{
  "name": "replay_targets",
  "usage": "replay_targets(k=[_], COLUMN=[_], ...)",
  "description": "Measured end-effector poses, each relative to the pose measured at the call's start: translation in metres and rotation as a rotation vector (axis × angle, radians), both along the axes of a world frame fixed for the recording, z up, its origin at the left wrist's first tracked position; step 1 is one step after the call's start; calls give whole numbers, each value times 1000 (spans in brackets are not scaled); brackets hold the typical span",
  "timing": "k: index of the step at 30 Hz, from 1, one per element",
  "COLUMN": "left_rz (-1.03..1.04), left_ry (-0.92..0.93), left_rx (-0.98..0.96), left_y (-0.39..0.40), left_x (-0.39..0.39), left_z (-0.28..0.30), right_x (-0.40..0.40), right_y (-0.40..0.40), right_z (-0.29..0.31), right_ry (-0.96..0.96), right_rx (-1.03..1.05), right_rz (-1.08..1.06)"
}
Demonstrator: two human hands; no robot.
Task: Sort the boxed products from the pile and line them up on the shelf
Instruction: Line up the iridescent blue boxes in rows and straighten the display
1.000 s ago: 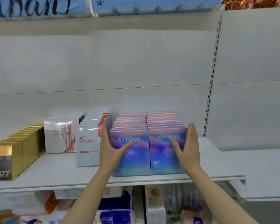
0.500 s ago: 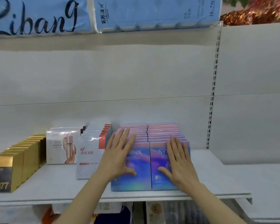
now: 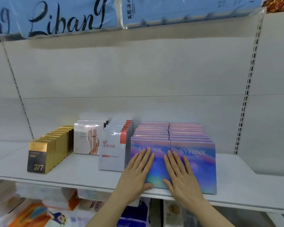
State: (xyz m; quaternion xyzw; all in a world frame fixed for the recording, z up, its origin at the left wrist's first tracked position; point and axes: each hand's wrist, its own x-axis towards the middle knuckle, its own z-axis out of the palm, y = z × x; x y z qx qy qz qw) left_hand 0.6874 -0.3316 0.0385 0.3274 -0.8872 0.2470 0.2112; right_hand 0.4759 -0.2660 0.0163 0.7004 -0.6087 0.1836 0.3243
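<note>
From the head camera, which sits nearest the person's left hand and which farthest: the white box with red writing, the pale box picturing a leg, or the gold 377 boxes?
Measured from the left hand:
1. White box with red writing, just to the hand's left.
2. Pale box picturing a leg, farther left and back.
3. Gold 377 boxes, farthest, at the row's left end.

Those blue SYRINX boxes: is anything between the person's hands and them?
Nothing visible. The left hand and right hand both lie flat, fingers straight, directly on the fronts of the two foremost SYRINX boxes, which already stand at the front edge of the shelf.
</note>
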Motion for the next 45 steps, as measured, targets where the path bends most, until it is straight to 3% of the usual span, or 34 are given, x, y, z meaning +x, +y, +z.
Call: replay_targets(k=[8,16,25,35,45], left_rz=[39,149,27,-155,-80], left_ry=[47,151,37,51,45], left_rx=[53,107,96,-46,-59], left_y=[7,-44,-119,-181,-171], left_x=[14,92,138,133,125], left_z=[3,6,21,1,6], right_x=[17,115,205,211,207], right_y=[4,-23,-114,-162,-163], right_z=[2,19,23,20,20], right_ry=[-62,-56,-131,-257,-222], right_rx=[65,-44,84,140,139], right_rz=[-21,64,-56,-138,-182])
